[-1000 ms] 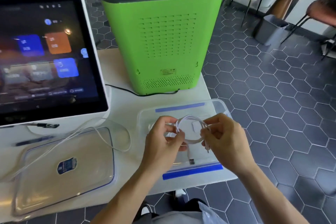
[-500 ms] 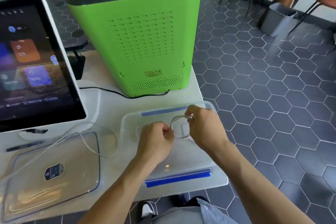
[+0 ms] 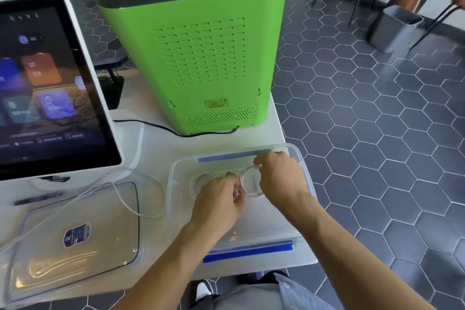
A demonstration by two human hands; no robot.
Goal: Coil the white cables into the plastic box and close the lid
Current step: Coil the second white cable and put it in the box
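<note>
- A white cable coil (image 3: 249, 182) is held low inside the clear plastic box (image 3: 305, 178).
- It is pinched by the right hand (image 3: 279, 176) and the curled left hand (image 3: 217, 200).

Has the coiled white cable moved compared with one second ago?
Yes. The coiled cable, held by the right hand and the left hand, has gone down into the plastic box; earlier it was held up above the box's near blue strip.

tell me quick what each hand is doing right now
Left hand: fingers curled, pinching the near edge of the coiled white cable.
Right hand: pinching the far side of the same coil inside the plastic box.
</note>
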